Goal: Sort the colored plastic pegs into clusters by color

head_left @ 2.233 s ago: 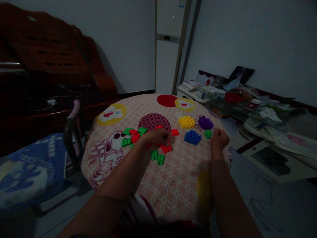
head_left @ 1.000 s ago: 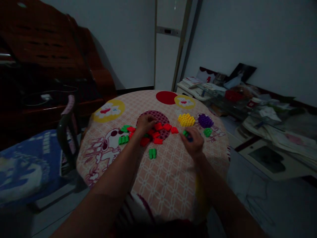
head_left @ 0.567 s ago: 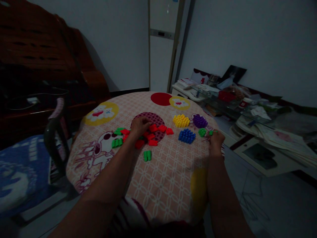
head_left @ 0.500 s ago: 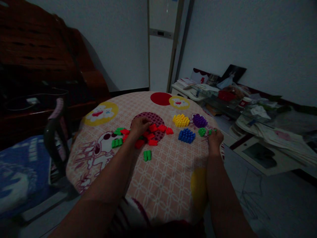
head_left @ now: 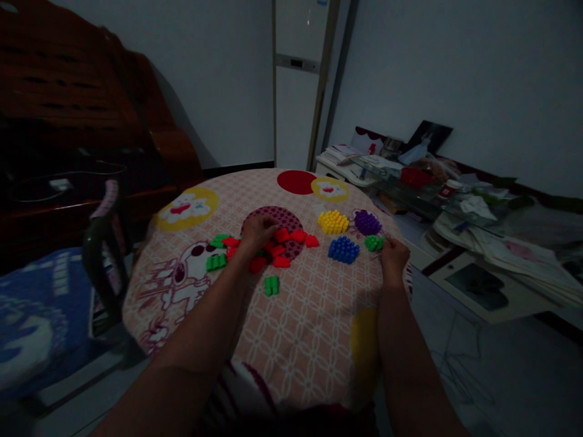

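Observation:
My right hand (head_left: 395, 255) is at the right side of the table, its fingertips closed on the right end of a small group of green toy blocks (head_left: 373, 243). Close by stand tight groups of yellow blocks (head_left: 333, 222), purple blocks (head_left: 367, 223) and blue blocks (head_left: 344, 249). Over the loose pile in the middle, my left hand (head_left: 257, 233) has its fingers pinched together; whether anything is between them is too dark to tell. Red blocks (head_left: 281, 261) lie around and under it. More green blocks (head_left: 216, 262) lie left of the pile, and one green piece (head_left: 271, 285) lies in front.
A patterned cloth covers the round table (head_left: 300, 340). To the right stands a cluttered glass-topped cabinet (head_left: 410, 188) with papers and bags. A chair (head_left: 102, 243) with a blue cushion and a wooden bench (head_left: 82, 109) are on the left.
My right hand has moved slightly left, bringing a green piece up against the green group, where a gap showed before. My left hand stays over the red pile.

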Demonstrator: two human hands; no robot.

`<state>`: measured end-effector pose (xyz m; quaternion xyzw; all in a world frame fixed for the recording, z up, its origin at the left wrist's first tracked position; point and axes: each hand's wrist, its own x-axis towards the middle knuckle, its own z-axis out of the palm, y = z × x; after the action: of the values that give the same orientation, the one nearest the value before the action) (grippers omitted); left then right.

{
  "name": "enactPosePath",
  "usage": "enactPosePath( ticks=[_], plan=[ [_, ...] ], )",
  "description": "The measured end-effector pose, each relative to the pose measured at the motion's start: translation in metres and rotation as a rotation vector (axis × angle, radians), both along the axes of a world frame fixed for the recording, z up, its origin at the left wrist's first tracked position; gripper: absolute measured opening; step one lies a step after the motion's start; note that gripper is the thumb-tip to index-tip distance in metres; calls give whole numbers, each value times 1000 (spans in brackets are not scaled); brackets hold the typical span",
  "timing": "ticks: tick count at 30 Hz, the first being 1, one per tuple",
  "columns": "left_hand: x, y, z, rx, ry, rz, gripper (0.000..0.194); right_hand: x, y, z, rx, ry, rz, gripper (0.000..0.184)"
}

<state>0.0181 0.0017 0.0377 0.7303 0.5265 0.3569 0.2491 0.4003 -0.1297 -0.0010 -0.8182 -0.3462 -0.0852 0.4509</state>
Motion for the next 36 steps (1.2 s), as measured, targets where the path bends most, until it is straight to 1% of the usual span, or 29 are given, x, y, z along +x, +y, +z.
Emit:
enactPosePath(
  ticks=[4,8,15,20,22,27,30,31,32,33,36],
  plan=[
    [0,0,-1,-3,-7,6,21,0,0,-4,22,37,19,39],
    [0,-1,1,0,20,7,21,0,1,-6,46,13,54,39],
    [-2,1,2,22,20,28,24,-4,3,-2,86,-20,100,37],
    [-9,5,1,27,-11,53,30,-6,2,-1,68,-40,121,39],
    [-15,7,4,44,-2,97,31,-6,1,-3,71,-45,117,40],
    [-41,11,12,84,30,280,30,-3,0,-7,122,-82,60,46],
    [-58,13,13,77,73,361,29,-2,0,-7,149,-91,8,49],
    [-63,13,12,60,95,367,28,-2,-1,-7,149,-90,-5,49],
    [-66,14,12,31,124,353,28,-3,-1,-8,147,-92,-15,49],
    [-69,14,11,-10,161,311,27,-3,-1,-8,144,-98,-25,49],
    [-72,15,8,-122,305,80,22,-5,-2,-8,145,-113,-56,48]
  ],
)
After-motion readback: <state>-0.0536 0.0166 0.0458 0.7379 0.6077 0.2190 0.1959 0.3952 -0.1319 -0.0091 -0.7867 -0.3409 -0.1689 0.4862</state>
